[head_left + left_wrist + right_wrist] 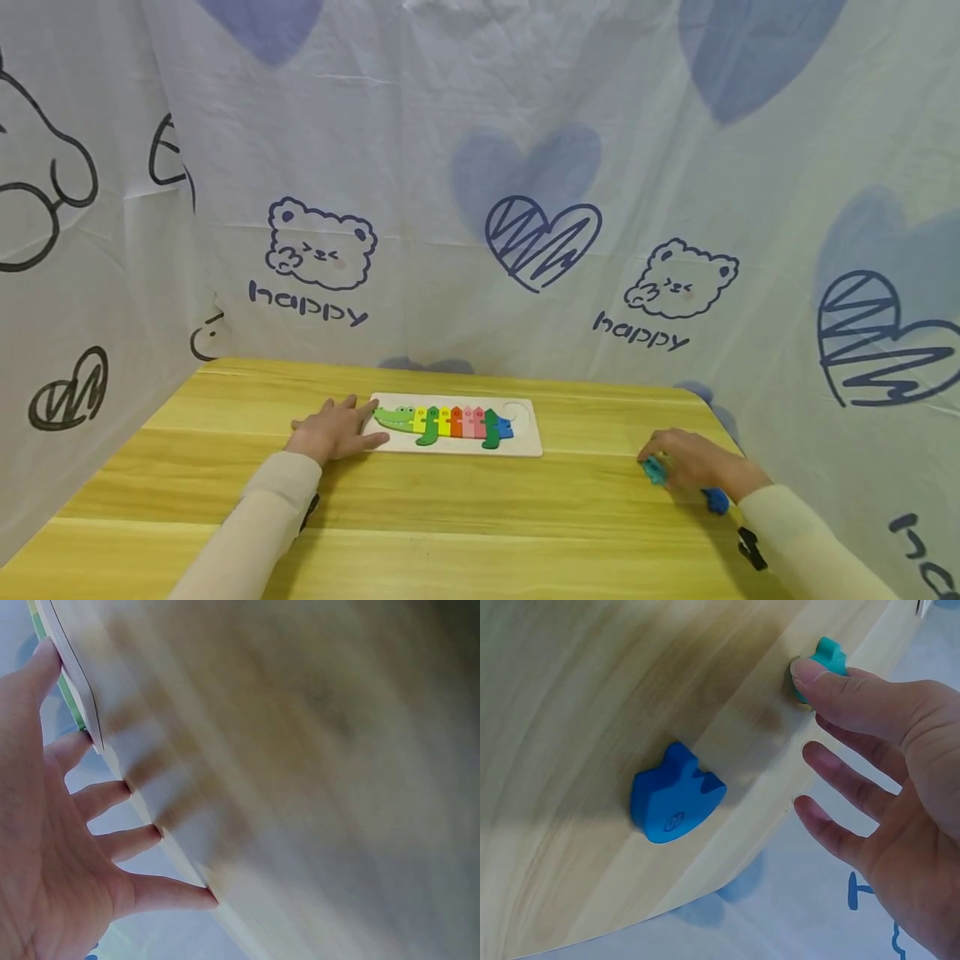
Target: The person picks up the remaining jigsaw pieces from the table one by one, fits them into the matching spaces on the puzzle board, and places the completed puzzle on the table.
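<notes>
My left hand rests at the left end of a white puzzle board, fingers spread and nearly straight. In the left wrist view its thumb and index finger touch the board's edge, while the other fingertips are on the table. A colourful crocodile made of joined pieces fills most of the board, with a bare round-ended patch at the right. Far to the right, my right hand pinches a teal puzzle piece between thumb and index finger, close over the table. A dark blue puzzle piece lies under the right wrist.
The yellow wood-grain table ends at a white cloth printed with hearts and bears, hanging behind it and at both sides. Black wrist straps show below the sleeves. The right table edge runs close by the right hand.
</notes>
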Demonstrator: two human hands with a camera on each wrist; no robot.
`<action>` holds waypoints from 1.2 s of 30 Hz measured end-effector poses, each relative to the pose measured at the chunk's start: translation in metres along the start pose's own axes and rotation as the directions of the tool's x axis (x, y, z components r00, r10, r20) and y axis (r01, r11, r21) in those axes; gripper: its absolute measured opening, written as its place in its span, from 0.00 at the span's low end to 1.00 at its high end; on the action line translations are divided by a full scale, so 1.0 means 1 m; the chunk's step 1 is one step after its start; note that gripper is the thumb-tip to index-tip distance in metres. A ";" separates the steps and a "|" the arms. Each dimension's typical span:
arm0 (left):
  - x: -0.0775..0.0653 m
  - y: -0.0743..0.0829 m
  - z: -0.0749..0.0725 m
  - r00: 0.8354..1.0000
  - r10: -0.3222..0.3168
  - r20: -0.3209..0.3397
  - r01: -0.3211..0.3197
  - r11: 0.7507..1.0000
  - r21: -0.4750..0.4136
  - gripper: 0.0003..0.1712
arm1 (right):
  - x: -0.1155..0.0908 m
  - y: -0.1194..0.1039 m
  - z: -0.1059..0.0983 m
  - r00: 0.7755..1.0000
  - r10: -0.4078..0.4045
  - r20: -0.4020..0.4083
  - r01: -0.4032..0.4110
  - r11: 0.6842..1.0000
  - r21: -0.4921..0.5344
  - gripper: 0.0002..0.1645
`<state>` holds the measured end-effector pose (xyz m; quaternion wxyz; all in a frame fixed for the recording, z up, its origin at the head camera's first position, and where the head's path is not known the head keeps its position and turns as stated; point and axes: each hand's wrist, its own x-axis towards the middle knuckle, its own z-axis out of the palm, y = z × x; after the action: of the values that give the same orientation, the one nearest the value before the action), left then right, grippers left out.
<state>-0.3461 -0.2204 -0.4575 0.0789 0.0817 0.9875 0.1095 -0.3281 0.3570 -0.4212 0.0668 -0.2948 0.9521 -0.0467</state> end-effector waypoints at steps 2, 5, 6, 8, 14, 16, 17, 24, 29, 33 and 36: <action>0.000 0.000 0.000 1.000 -0.001 0.003 0.001 1.000 -0.001 0.50 | 0.000 0.001 0.001 1.000 -0.017 -0.004 0.017 1.000 -0.010 0.29; 0.000 0.000 0.000 1.000 -0.003 0.004 0.003 1.000 -0.002 0.50 | 0.000 0.003 0.002 0.999 -0.037 -0.011 0.036 0.999 -0.024 0.28; 0.000 0.000 0.000 1.000 -0.003 0.004 0.003 1.000 -0.002 0.50 | 0.000 0.003 0.002 0.999 -0.037 -0.010 0.037 0.999 -0.028 0.28; 0.000 0.000 0.000 1.000 -0.004 0.005 0.004 1.000 -0.002 0.50 | 0.000 0.003 0.003 1.000 -0.030 -0.007 0.030 0.999 -0.026 0.28; -0.002 0.002 -0.001 1.000 -0.003 0.008 0.003 1.000 -0.001 0.50 | 0.004 0.001 0.002 0.999 -0.047 -0.024 0.047 0.998 -0.029 0.26; -0.002 0.002 -0.001 1.000 -0.003 0.008 0.003 1.000 0.000 0.50 | 0.006 0.000 0.002 0.998 -0.058 -0.037 0.056 0.998 -0.041 0.26; -0.002 0.002 -0.001 1.000 -0.003 0.008 0.003 1.000 0.002 0.50 | 0.008 -0.001 0.001 0.997 -0.063 -0.041 0.061 0.997 -0.051 0.26; -0.003 0.003 -0.002 1.000 -0.002 0.004 0.002 1.000 0.006 0.49 | 0.026 -0.012 -0.005 0.984 -0.157 -0.090 0.146 0.983 -0.115 0.23; -0.003 0.003 -0.003 1.000 -0.003 0.005 0.003 1.000 0.005 0.50 | 0.041 -0.025 -0.009 0.973 -0.199 -0.117 0.184 0.975 -0.128 0.23; -0.003 0.002 -0.002 1.000 -0.003 0.006 0.003 1.000 0.006 0.50 | 0.053 -0.036 -0.011 0.966 -0.221 -0.131 0.202 0.968 -0.148 0.23; -0.003 0.003 -0.002 1.000 -0.002 0.007 0.002 1.000 0.006 0.49 | 0.064 -0.042 -0.012 0.969 -0.216 -0.123 0.196 0.968 -0.154 0.23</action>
<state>-0.3430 -0.2188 -0.4545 0.0822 0.0812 0.9876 0.1063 -0.3589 0.2870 -0.4108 -0.0260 -0.3924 0.9194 -0.0065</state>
